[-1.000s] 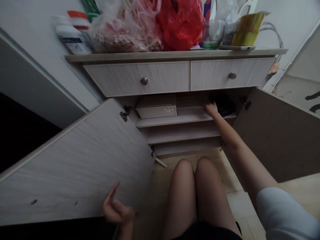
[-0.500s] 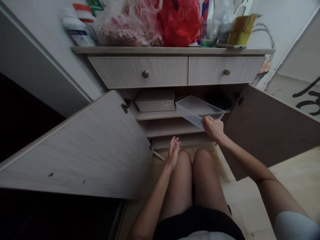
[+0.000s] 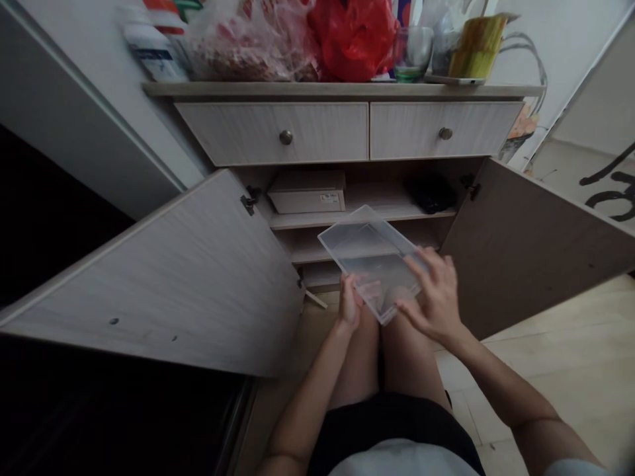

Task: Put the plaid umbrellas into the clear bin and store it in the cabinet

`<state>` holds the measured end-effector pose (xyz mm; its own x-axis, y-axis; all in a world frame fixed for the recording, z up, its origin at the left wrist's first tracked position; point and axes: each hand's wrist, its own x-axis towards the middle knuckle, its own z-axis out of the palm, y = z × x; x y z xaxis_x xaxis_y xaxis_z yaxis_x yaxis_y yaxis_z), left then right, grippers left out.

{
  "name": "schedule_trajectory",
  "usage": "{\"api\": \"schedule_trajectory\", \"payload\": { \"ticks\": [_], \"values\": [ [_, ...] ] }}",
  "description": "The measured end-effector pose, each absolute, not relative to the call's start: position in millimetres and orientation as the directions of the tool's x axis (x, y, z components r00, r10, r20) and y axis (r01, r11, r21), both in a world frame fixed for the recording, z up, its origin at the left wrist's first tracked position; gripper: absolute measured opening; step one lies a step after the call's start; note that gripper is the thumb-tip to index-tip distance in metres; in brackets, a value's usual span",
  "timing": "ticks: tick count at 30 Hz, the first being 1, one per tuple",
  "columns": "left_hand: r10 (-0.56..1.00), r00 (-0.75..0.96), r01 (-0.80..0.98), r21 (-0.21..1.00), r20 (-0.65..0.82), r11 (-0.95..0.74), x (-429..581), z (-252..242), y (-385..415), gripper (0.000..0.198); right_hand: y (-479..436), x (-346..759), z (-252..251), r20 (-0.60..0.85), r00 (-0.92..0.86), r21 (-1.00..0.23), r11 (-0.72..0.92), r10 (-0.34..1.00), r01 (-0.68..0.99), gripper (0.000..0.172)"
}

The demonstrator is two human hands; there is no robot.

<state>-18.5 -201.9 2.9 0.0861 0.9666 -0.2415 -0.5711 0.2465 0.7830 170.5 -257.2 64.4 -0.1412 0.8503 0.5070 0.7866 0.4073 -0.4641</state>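
In the head view, a clear plastic tray [image 3: 372, 261] is held in the air above the person's knees, in front of the open cabinet [image 3: 342, 90], tilted with its far end toward the shelves. The left hand [image 3: 350, 303] has its fingers curled around the near left edge, and the right hand [image 3: 434, 297] presses spread fingers against the near right side, so both hands grasp the tray. It looks empty, thin-walled and light. It is probably stiff enough to keep its shape but smooth and slippery, so a hold on the rim at two opposite sides seems safest. On the upper shelf lie a white box [image 3: 307, 193] and, apart to its right, a dark object [image 3: 430, 192]. The box carries a small label [image 3: 329, 197] too small to read. The bottle [image 3: 149, 49] on the cabinet top beside a red bag [image 3: 354, 36] and a glass [image 3: 411, 53] has a dark band whose print is unreadable.
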Motion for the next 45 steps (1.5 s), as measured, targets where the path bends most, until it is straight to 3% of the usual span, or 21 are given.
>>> {"api": "schedule_trajectory", "payload": {
  "ticks": [2, 4, 7, 9, 11, 16, 18, 22, 25, 29, 33, 36, 38, 40, 45],
  "values": [
    [0.978, 0.026, -0.563, 0.806, -0.206, 0.185, -26.4, 3.4, -208.7, 0.058, -251.6, 188.2, 49.9, 0.486, 0.137, -0.647, 0.251, 0.863, 0.720, 0.090],
    [0.982, -0.012, -0.564, 0.813, -0.186, 0.147, -29.4, 2.8, -218.9, 0.059, -244.1, 200.7, 31.4, 0.363, 0.278, -0.811, 0.156, 0.889, 0.563, 0.096],
    [0.978, -0.013, -0.556, 0.814, -0.210, 0.168, -29.0, -5.1, -237.8, 0.057, -235.0, 208.1, 6.2, 0.171, 0.179, -0.936, 0.103, 0.969, 0.338, 0.075],
    [0.972, -0.034, -0.533, 0.827, -0.233, 0.180, -31.0, -14.9, -249.0, 0.055, -231.0, 210.9, -2.8, 0.112, 0.041, -0.962, 0.098, 0.993, 0.256, 0.052],
    [0.969, -0.091, -0.503, 0.850, -0.230, 0.155, -39.0, -25.5, -256.1, 0.056, -226.8, 216.8, -4.4, 0.092, -0.041, -0.972, 0.099, 0.995, 0.213, 0.041],
    [0.942, -0.252, -0.456, 0.886, -0.222, 0.087, -85.3, -35.8, -258.0, 0.071, -208.5, 243.6, 8.3, 0.051, -0.145, -0.973, 0.082, 0.988, 0.215, 0.038],
    [0.951, -0.194, -0.434, 0.891, -0.239, 0.135, -103.7, -33.4, -259.2, 0.077, -198.0, 251.6, 11.9, 0.028, -0.235, -0.976, 0.077, 0.972, 0.205, 0.037],
    [0.940, 0.098, -0.285, 0.896, -0.326, 0.341, -119.4, -33.5, -268.6, 0.073, -174.4, 254.1, 5.3, -0.015, -0.341, -0.975, 0.061, 0.940, 0.212, 0.036],
    [0.908, 0.109, -0.199, 0.886, -0.404, 0.418, -117.8, -42.4, -273.4, 0.073, -158.7, 248.7, -9.5, -0.054, -0.373, -0.967, 0.045, 0.926, 0.253, 0.037],
    [0.928, 0.047, -0.197, 0.908, -0.369, 0.370, -114.1, -52.8, -268.4, 0.069, -143.9, 245.1, -25.4, -0.029, -0.462, -0.950, 0.120, 0.886, 0.289, 0.036],
    [0.935, 0.001, -0.225, 0.910, -0.356, 0.347, -111.7, -54.3, -260.5, 0.062, -114.2, 253.1, -17.8, 0.013, -0.531, -0.919, 0.220, 0.847, 0.328, 0.042],
    [0.917, 0.029, -0.241, 0.887, -0.398, 0.393, -110.6, -55.7, -258.1, 0.060, -65.0, 263.5, 1.8, 0.098, -0.314, -0.813, 0.258, 0.944, 0.523, 0.049],
    [0.910, 0.035, -0.242, 0.880, -0.414, 0.409, -110.2, -57.9, -257.8, 0.058, -23.7, 270.6, 15.6, 0.246, -0.016, -0.632, 0.173, 0.969, 0.755, 0.051],
    [0.914, 0.016, -0.242, 0.886, -0.405, 0.396, -110.1, -60.3, -257.6, 0.058, 15.7, 276.7, 26.5, 0.347, 0.171, -0.444, 0.001, 0.922, 0.896, 0.055],
    [0.927, -0.035, -0.221, 0.907, -0.374, 0.358, -110.3, -63.5, -256.0, 0.062, 72.6, 279.9, 38.8, 0.203, 0.237, -0.182, -0.201, 0.950, 0.962, 0.060]
  ]
}}
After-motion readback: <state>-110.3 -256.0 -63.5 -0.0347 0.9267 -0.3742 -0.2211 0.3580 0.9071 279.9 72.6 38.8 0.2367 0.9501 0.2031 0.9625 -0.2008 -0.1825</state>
